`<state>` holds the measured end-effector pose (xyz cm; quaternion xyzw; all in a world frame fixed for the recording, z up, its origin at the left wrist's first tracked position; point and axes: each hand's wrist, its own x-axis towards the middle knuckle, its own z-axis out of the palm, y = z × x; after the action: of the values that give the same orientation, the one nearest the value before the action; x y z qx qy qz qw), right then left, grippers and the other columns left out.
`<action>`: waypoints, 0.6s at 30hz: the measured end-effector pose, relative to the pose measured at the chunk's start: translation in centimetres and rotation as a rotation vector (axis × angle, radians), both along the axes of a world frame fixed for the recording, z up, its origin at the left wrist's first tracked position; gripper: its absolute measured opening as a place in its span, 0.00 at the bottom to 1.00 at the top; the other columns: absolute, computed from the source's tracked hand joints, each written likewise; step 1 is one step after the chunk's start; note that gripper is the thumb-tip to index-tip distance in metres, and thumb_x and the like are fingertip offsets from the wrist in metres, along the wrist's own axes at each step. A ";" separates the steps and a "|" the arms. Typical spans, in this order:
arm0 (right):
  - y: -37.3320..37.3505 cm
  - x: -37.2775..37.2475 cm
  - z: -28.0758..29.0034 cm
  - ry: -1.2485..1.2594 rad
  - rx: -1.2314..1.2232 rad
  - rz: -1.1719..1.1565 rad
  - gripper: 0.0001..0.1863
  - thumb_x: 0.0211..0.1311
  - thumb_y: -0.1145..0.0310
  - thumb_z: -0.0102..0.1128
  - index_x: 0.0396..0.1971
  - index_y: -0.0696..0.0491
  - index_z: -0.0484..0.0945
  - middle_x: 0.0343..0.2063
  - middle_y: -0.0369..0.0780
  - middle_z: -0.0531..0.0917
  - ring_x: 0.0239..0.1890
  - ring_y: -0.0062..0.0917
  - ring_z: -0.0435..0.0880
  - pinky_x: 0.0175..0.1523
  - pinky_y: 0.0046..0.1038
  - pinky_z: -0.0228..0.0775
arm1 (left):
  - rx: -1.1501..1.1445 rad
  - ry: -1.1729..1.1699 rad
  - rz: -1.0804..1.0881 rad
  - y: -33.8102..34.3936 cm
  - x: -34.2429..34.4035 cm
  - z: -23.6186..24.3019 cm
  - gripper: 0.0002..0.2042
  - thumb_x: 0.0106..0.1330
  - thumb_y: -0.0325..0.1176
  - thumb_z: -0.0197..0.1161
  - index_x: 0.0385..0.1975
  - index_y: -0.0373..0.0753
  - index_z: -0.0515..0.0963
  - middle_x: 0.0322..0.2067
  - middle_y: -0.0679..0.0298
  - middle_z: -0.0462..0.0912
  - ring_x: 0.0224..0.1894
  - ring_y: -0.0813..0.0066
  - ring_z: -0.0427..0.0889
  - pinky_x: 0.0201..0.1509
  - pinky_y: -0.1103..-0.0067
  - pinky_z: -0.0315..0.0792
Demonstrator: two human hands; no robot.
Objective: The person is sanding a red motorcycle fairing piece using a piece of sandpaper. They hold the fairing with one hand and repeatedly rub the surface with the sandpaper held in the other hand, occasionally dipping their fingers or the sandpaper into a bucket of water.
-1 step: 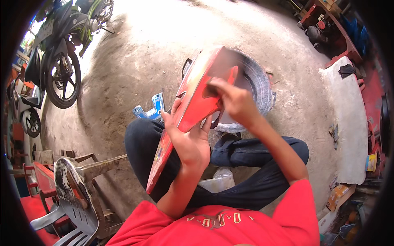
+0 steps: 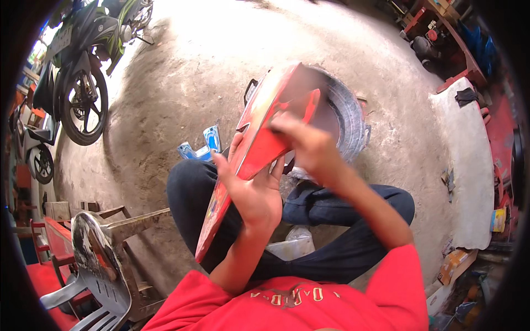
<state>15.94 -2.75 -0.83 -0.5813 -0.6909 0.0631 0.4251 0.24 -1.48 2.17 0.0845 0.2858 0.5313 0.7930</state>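
Observation:
A long red body panel (image 2: 261, 151), like a motorcycle fairing, slants over my lap with its far end above a round grey tub (image 2: 355, 118). Its paint looks dull and worn, with a paler strip on the left side. My left hand (image 2: 255, 201) grips the panel from below, thumb along the left edge and fingers at the underside. On the upper face presses my right hand (image 2: 309, 144), its fingers bent together and blurred by motion. Whatever lies under those fingertips is hidden.
A blue-and-white bracket-shaped part (image 2: 210, 146) lies on the floor left of the tub. A clear plastic container (image 2: 295, 245) sits between my legs. A worn grey chair (image 2: 102, 270) stands at near left, a motorcycle (image 2: 83, 99) at far left. A pale slab (image 2: 469, 171) lies right.
My right hand has slid a little toward me and to the left along the panel's face. The panel and my left hand have barely moved.

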 end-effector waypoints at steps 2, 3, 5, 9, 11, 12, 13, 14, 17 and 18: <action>-1.8 -3.6 2.5 -0.102 0.098 0.150 0.20 0.66 0.75 0.57 0.57 0.55 0.80 0.54 0.49 0.85 0.59 0.39 0.85 0.61 0.41 0.79 | 0.042 -0.061 -0.017 -0.1 -0.5 -0.1 0.37 0.75 0.71 0.42 0.65 0.42 0.68 0.67 0.54 0.73 0.67 0.56 0.74 0.69 0.56 0.69; -1.6 -3.8 3.1 -0.049 0.098 0.191 0.21 0.63 0.76 0.59 0.57 0.57 0.80 0.54 0.50 0.85 0.59 0.40 0.85 0.62 0.41 0.79 | 0.094 -0.098 -0.031 0.1 -0.7 -0.4 0.41 0.72 0.73 0.43 0.67 0.41 0.67 0.68 0.54 0.72 0.69 0.55 0.72 0.71 0.55 0.67; -0.5 -0.8 2.0 0.131 -0.092 0.085 0.21 0.62 0.77 0.59 0.57 0.58 0.80 0.55 0.51 0.84 0.59 0.40 0.84 0.62 0.41 0.79 | 0.156 -0.139 -0.072 -0.2 -0.3 0.1 0.48 0.68 0.78 0.44 0.72 0.39 0.63 0.71 0.53 0.68 0.74 0.53 0.65 0.76 0.54 0.61; 0.0 0.5 1.6 0.168 -0.208 -0.093 0.22 0.63 0.81 0.56 0.58 0.58 0.80 0.55 0.51 0.84 0.60 0.43 0.84 0.64 0.39 0.77 | 0.265 -0.154 -0.078 -0.8 0.7 -0.9 0.51 0.66 0.80 0.42 0.72 0.37 0.62 0.72 0.52 0.67 0.75 0.53 0.64 0.78 0.54 0.58; -2.0 -2.7 3.1 -0.045 0.045 0.068 0.22 0.64 0.82 0.58 0.58 0.57 0.80 0.56 0.51 0.84 0.61 0.44 0.83 0.66 0.39 0.75 | 0.319 -0.028 -0.063 -0.7 0.5 -2.3 0.51 0.66 0.80 0.43 0.73 0.38 0.60 0.72 0.52 0.65 0.76 0.53 0.64 0.79 0.52 0.56; -2.7 -3.8 4.5 -0.015 0.045 0.147 0.22 0.63 0.82 0.58 0.57 0.56 0.81 0.56 0.51 0.84 0.61 0.43 0.84 0.66 0.39 0.75 | 0.378 0.106 -0.067 -0.7 0.4 -2.8 0.51 0.66 0.80 0.43 0.74 0.38 0.59 0.73 0.52 0.63 0.76 0.52 0.63 0.79 0.51 0.55; -2.4 -3.1 4.1 -0.016 0.053 0.148 0.21 0.63 0.82 0.58 0.57 0.56 0.81 0.56 0.51 0.84 0.61 0.43 0.84 0.66 0.39 0.76 | 0.382 0.113 -0.068 -0.8 0.5 -2.6 0.51 0.66 0.80 0.43 0.74 0.38 0.59 0.73 0.52 0.63 0.76 0.52 0.63 0.79 0.51 0.55; -1.9 -2.0 3.6 -0.017 0.063 0.144 0.21 0.64 0.82 0.58 0.57 0.56 0.81 0.56 0.51 0.84 0.61 0.43 0.84 0.65 0.38 0.77 | 0.369 -0.005 -0.076 -1.0 0.7 -2.2 0.51 0.65 0.80 0.45 0.75 0.40 0.58 0.74 0.52 0.61 0.77 0.51 0.60 0.80 0.51 0.53; -0.4 1.2 2.5 0.207 -0.231 -0.113 0.20 0.64 0.80 0.57 0.56 0.54 0.82 0.53 0.49 0.86 0.57 0.43 0.85 0.60 0.39 0.80 | 0.336 -0.253 -0.098 -1.3 1.1 -1.5 0.53 0.62 0.82 0.48 0.76 0.44 0.58 0.77 0.51 0.56 0.80 0.49 0.52 0.80 0.53 0.51; -0.2 1.2 1.8 0.156 -0.142 -0.151 0.19 0.63 0.79 0.57 0.54 0.54 0.82 0.50 0.47 0.87 0.54 0.43 0.87 0.58 0.41 0.81 | 0.338 -0.254 -0.100 -1.3 1.0 -1.5 0.53 0.62 0.82 0.48 0.76 0.44 0.58 0.77 0.51 0.56 0.80 0.49 0.52 0.80 0.53 0.51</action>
<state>17.12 -2.98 0.94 -0.6536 -0.6039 0.1246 0.4389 1.22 -2.79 0.68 0.1626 0.0860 0.5381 0.8226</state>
